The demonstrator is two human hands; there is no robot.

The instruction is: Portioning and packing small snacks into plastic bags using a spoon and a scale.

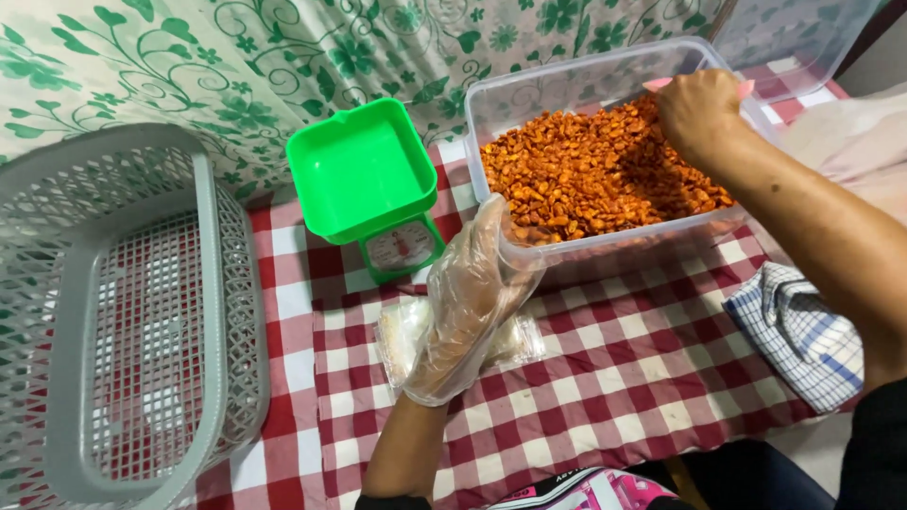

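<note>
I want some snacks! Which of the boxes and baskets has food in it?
The clear plastic box on the right, full of orange snacks. The grey basket and green scale tray hold nothing.

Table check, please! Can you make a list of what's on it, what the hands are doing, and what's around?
Surface: table under a red-and-white checked cloth.
Job's things: clear tub of orange snacks; green scale with an empty pan; clear bags lying flat.
Clutter: grey basket at the left, empty; blue checked towel at the right.
Grippers: left hand, in a clear glove, grips the tub's near rim; right hand, bare, is in the snacks holding something pink, mostly hidden.
Cables: nothing seen.
Surroundings: green floral sheet behind the table.
</note>
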